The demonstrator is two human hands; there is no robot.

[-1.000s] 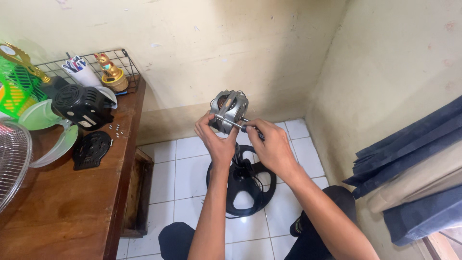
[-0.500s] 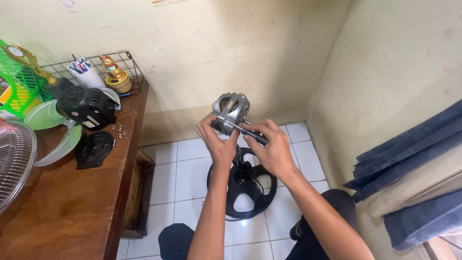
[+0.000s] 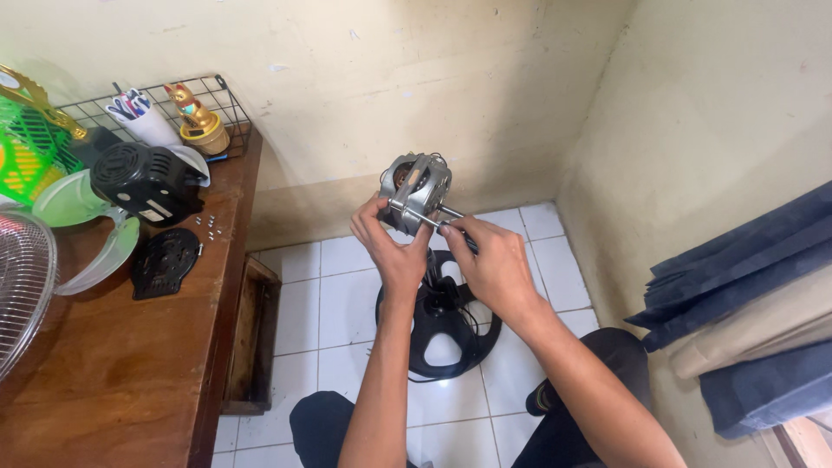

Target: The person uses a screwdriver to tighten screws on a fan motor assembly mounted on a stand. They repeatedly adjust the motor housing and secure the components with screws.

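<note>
Nearest the camera, the person's knees in dark trousers frame a patch of white tiled floor (image 3: 329, 303), and both bare forearms rise from the bottom edge toward the middle of the view. The left hand (image 3: 394, 251) curls up around the underside of a small metal fan motor (image 3: 416, 189), fingers and thumb closed on its housing, holding it in the air in front of the corner of the room. The right hand (image 3: 494, 264) sits just beside it, fingertips pinched on the motor's steel shaft (image 3: 438, 217), which sticks out toward the right.

Below the hands, on the tiles, stands a round black fan base (image 3: 438, 334) with its upright post.

To the left runs a wooden table (image 3: 113, 373). On it lie a flat black cover plate (image 3: 165, 258), a few small screws (image 3: 208, 225), a black motor housing (image 3: 143, 180), a pale green fan blade (image 3: 82, 234) and a wire fan guard (image 3: 17, 286). Farther back, a wire basket (image 3: 221, 104) holds a white cup of pens (image 3: 139, 117) and a golden cat figurine (image 3: 198, 117) against the cream wall.

At the right edge hang dark blue and beige cloths (image 3: 745, 295).
</note>
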